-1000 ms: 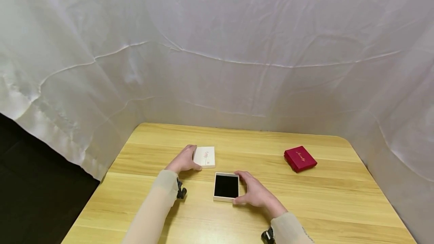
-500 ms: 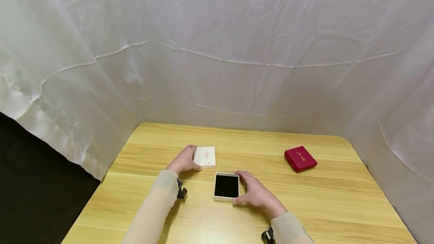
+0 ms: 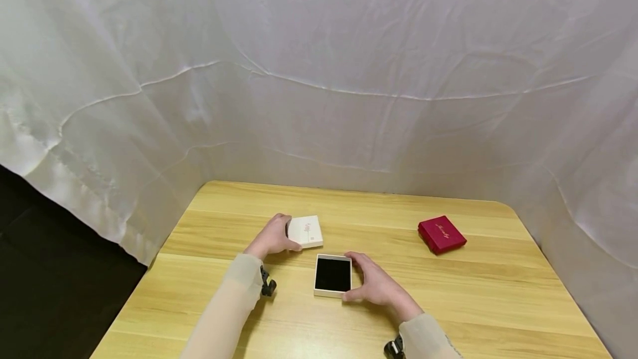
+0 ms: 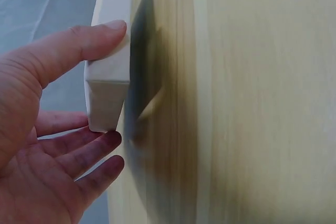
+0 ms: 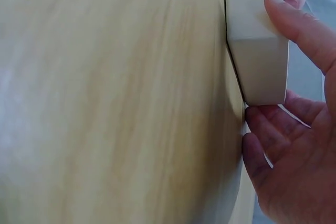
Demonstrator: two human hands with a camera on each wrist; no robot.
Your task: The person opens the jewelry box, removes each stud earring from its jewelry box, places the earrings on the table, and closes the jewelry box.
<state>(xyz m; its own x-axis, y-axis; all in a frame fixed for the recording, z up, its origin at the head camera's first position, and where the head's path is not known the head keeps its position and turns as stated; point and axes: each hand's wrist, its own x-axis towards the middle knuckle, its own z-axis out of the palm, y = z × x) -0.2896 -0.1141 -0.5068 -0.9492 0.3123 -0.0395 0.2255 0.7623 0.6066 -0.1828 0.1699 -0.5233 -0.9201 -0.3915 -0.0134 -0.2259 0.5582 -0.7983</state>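
In the head view my left hand (image 3: 274,236) grips a flat white box lid (image 3: 306,231) with small pinkish script, thumb on its near side and fingers at the far side. The left wrist view shows the lid (image 4: 109,72) between thumb and fingers, a dark shadow beside it on the wood. My right hand (image 3: 376,282) holds the white box base (image 3: 328,293), which sits on the table with its black lining facing up. Thumb and fingertips press opposite sides of this base (image 5: 257,69) in the right wrist view.
A closed crimson jewelry box (image 3: 442,233) with gold script sits on the right of the wooden table (image 3: 498,292). Pale curtains (image 3: 349,126) hang behind and at both sides. The table's left edge borders a dark area (image 3: 60,281).
My left hand has shifted slightly to the right with the lid, which has turned and tilted a little. The right hand and the box base stay in place.
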